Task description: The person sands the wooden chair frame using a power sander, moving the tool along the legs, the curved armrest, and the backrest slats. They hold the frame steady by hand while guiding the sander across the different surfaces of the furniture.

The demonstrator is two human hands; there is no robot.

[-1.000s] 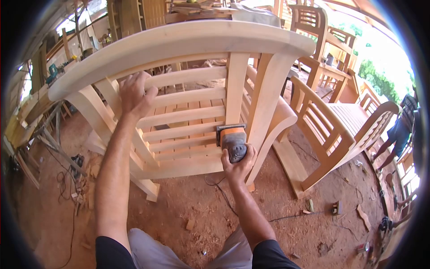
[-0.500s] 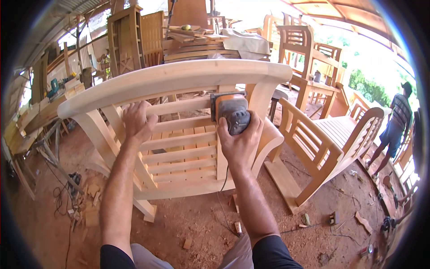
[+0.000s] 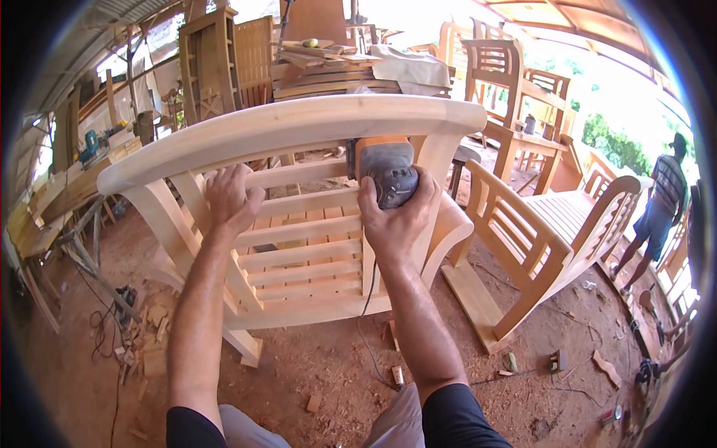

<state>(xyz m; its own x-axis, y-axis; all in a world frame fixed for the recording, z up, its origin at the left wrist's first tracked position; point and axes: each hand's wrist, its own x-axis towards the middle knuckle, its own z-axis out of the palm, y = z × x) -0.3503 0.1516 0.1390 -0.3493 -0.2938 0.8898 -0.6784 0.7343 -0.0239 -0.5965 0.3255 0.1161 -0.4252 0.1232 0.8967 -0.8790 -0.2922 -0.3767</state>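
Note:
A pale, unfinished wooden bench [image 3: 299, 118] with a curved top rail and slatted back stands before me. My right hand [image 3: 401, 224] is closed round the dark rear body of an orange and black power sander [image 3: 385, 168]. The sander lies against the right upright of the backrest, just under the top rail; its sanding face is hidden. A cord [image 3: 364, 317] trails from it down to the ground. At the left end of the back slats, my left hand [image 3: 231, 196] curls over the bench frame, its fingertips partly hidden.
To the right stands another slatted bench [image 3: 515, 216]; chairs [image 3: 497, 71] are stacked behind it. A person [image 3: 665, 194] stands at far right. Stacked boards [image 3: 325, 86] lie behind, and a workbench [image 3: 60, 187] is at left. Wood scraps [image 3: 155, 336] and cords litter the dirt floor.
My right hand has pushed the sander a little up along the upright, closer to the top rail. My left hand keeps its hold on the frame.

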